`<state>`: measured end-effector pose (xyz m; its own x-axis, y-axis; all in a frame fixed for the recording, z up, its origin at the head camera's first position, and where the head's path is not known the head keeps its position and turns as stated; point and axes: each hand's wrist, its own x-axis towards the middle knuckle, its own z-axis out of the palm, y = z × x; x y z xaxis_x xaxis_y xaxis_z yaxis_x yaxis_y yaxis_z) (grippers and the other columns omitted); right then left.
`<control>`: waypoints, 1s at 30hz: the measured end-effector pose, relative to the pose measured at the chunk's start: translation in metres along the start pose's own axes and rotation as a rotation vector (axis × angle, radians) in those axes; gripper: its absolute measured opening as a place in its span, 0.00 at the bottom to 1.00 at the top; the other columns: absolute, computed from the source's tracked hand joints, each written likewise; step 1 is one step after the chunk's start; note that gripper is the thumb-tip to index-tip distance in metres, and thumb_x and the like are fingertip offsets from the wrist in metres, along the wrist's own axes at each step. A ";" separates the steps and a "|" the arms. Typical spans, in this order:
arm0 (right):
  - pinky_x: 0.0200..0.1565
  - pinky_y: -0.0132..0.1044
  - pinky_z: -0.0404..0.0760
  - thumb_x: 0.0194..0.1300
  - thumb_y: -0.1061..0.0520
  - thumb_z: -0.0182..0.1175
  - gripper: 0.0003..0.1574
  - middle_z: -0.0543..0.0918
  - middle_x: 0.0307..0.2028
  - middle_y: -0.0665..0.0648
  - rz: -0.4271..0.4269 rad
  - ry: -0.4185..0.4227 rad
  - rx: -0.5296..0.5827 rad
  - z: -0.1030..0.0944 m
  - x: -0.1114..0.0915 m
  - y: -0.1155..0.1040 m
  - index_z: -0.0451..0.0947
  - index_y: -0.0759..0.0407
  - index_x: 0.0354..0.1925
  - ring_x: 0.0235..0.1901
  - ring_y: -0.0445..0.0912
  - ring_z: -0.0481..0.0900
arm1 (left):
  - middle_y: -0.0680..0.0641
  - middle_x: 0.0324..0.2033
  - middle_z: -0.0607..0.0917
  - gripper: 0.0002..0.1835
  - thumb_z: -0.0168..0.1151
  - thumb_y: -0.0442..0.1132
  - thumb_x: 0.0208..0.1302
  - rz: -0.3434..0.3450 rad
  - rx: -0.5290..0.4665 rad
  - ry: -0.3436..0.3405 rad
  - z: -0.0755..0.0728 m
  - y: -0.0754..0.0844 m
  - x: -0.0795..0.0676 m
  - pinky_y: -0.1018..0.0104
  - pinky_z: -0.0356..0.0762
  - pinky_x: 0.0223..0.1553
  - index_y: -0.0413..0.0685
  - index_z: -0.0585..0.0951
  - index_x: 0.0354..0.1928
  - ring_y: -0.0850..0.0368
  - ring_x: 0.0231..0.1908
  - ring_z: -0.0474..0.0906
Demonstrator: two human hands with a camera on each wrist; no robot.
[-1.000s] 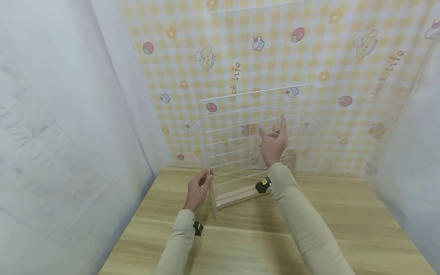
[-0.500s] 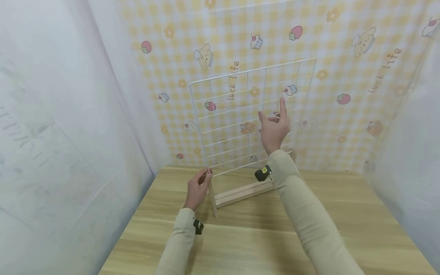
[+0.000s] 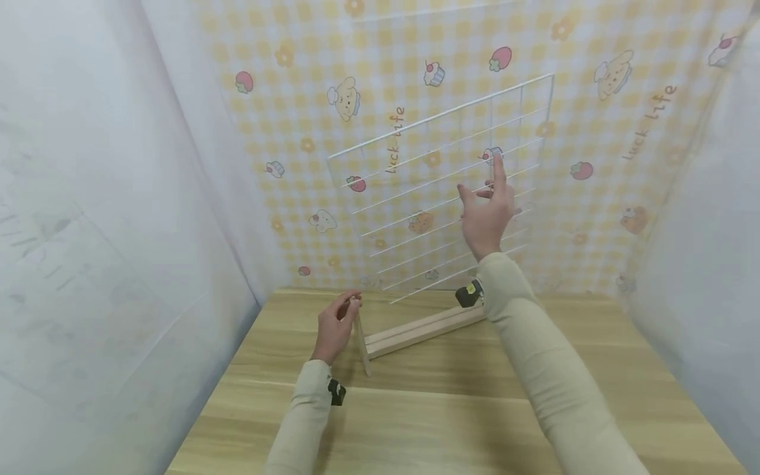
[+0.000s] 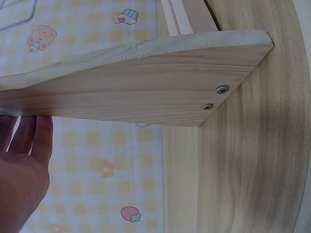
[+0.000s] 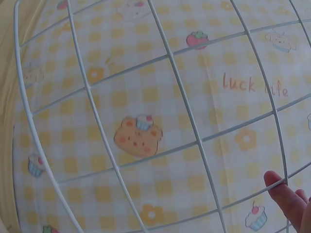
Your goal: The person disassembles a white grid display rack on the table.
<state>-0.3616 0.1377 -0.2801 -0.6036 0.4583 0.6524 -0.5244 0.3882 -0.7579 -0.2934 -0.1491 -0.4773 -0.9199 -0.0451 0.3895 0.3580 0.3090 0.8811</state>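
Your right hand (image 3: 488, 218) grips the white rectangular wire grid (image 5: 198, 141), index finger extended along it, and now carries it higher than a second ago. Its top edge slopes more steeply up to the right, and its lower left corner, earlier beside your left hand (image 3: 332, 330), is now apart from it. That hand pinches the top of the pale wooden side board (image 4: 126, 92), standing on the wood-grain table (image 3: 427, 429) as before.

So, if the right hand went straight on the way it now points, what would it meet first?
Probably the checked cloth behind the wire grid the right hand holds; depth is unclear.
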 end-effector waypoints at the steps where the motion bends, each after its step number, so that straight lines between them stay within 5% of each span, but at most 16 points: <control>1: 0.63 0.43 0.67 0.64 0.53 0.70 0.48 0.75 0.53 0.61 -0.004 -0.009 -0.018 -0.003 0.001 0.002 0.60 0.41 0.76 0.47 0.49 0.77 | 0.43 0.54 0.86 0.18 0.56 0.50 0.75 0.003 0.001 0.001 -0.001 0.000 0.000 0.45 0.78 0.63 0.53 0.81 0.60 0.45 0.54 0.85; 13: 0.60 0.45 0.69 0.68 0.55 0.66 0.49 0.76 0.56 0.66 0.014 -0.059 -0.175 -0.037 0.008 0.036 0.53 0.44 0.78 0.50 0.58 0.74 | 0.42 0.54 0.86 0.17 0.57 0.49 0.75 -0.011 -0.021 0.004 -0.002 0.001 0.001 0.44 0.77 0.64 0.54 0.81 0.60 0.44 0.55 0.85; 17: 0.57 0.48 0.67 0.69 0.55 0.63 0.49 0.74 0.46 0.68 0.027 -0.125 -0.239 -0.051 0.007 0.043 0.50 0.48 0.79 0.48 0.61 0.69 | 0.38 0.56 0.85 0.17 0.55 0.44 0.76 -0.028 -0.013 -0.006 -0.002 0.014 -0.003 0.43 0.76 0.64 0.47 0.79 0.62 0.40 0.56 0.83; 23: 0.57 0.56 0.72 0.68 0.53 0.61 0.46 0.81 0.50 0.72 -0.050 -0.223 -0.348 -0.075 0.005 0.069 0.53 0.55 0.78 0.44 0.64 0.76 | 0.42 0.56 0.85 0.18 0.55 0.49 0.76 -0.015 -0.007 -0.003 -0.002 0.006 -0.002 0.46 0.78 0.63 0.52 0.80 0.62 0.46 0.55 0.84; 27: 0.40 0.37 0.82 0.64 0.50 0.65 0.46 0.81 0.59 0.70 -0.053 -0.287 -0.427 -0.092 0.004 0.084 0.59 0.52 0.76 0.25 0.49 0.81 | 0.46 0.55 0.86 0.18 0.56 0.52 0.75 -0.011 -0.006 0.005 -0.001 -0.002 0.001 0.48 0.80 0.61 0.57 0.81 0.60 0.50 0.54 0.85; 30: 0.23 0.27 0.78 0.63 0.49 0.67 0.49 0.82 0.58 0.71 0.024 -0.402 -0.450 -0.106 0.002 0.091 0.57 0.50 0.77 0.12 0.37 0.75 | 0.45 0.55 0.86 0.18 0.57 0.51 0.74 -0.020 -0.013 0.005 -0.002 -0.002 0.002 0.49 0.80 0.61 0.56 0.81 0.60 0.50 0.54 0.85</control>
<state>-0.3469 0.2582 -0.3481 -0.8380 0.1667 0.5195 -0.2553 0.7216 -0.6435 -0.2954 -0.1517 -0.4783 -0.9262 -0.0558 0.3729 0.3414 0.2955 0.8923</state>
